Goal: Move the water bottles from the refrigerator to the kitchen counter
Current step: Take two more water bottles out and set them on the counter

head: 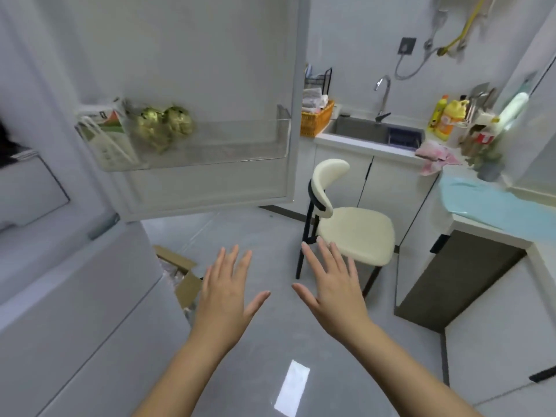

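The grey floor [264, 230] carries a cream chair [355, 233] at the right and an open cardboard box [188, 284] nearer, to the left. On the far counter [361, 144] lie an orange basket [316, 121], yellow bottles [445, 118], a pink cloth [433, 159] and, nearer right, a blue sheet [487, 203].

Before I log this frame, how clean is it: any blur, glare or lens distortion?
Head view: evenly lit with soft shadows. There is one bright rectangular glare patch on the floor. The left hand and right hand are fairly sharp. The gold-wrapped items in the door shelf and the yellow bottles are smeared by blur. The wide-angle lens bows the fridge door.
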Available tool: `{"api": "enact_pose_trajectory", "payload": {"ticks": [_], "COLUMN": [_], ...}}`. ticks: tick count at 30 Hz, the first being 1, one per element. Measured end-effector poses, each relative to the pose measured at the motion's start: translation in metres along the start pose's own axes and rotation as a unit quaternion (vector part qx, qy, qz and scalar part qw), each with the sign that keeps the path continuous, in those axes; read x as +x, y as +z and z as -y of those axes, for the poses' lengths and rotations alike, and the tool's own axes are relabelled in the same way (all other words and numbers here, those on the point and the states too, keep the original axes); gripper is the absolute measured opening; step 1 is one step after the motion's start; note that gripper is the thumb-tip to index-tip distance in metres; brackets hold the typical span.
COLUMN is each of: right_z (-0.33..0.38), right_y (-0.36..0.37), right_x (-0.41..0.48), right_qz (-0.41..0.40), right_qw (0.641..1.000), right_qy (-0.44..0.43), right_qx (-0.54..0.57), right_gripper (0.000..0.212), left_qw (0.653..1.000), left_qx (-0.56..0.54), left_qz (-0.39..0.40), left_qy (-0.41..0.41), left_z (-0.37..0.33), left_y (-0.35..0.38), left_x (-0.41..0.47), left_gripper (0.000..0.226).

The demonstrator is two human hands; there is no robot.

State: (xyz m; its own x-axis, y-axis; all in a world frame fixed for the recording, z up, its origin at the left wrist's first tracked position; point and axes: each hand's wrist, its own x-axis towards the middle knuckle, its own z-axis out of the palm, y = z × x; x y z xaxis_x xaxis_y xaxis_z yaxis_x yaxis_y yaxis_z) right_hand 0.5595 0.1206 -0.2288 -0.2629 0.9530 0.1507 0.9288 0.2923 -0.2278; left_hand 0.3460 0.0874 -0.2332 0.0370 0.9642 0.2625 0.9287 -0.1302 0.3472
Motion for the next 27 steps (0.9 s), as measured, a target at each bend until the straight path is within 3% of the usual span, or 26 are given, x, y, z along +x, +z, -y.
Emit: {"api": "enact_pose_trajectory", "payload": {"ticks": [12, 17, 19, 27], "right_z": [0.103, 0.156, 0.175, 0.256], "right_y": [0.045, 0.056, 0.058, 0.076], "right_x": [0.121, 0.167, 0.178, 0.201], "right_qz": [0.059, 0.074, 0.091, 0.117], "right_qw": [0.976, 0.944, 0.929, 0.876], "right_qy": [-0.209, -0.322, -0.358, -0.466], "right_qx": [0.006, 0.027, 0.034, 0.046], "right_gripper": [0.079, 0.079, 0.084, 0.072], "left_qw": [0.974, 0.943, 0.930, 0.878], "left_qx": [0.035, 0.076, 0.085, 0.127], "left_qz": [-0.079, -0.129, -0.146, -0.183], "left_qy": [-0.210, -0.298, -0.326, -0.425], "left_z": [0.095, 0.123, 0.131, 0.168], "left_y": [-0.046, -0.070, -0.078, -0.110], "left_x": [-0.003, -0.011, -0.016, -0.049], "left_gripper": [0.091, 0.097, 0.094, 0.078]}}
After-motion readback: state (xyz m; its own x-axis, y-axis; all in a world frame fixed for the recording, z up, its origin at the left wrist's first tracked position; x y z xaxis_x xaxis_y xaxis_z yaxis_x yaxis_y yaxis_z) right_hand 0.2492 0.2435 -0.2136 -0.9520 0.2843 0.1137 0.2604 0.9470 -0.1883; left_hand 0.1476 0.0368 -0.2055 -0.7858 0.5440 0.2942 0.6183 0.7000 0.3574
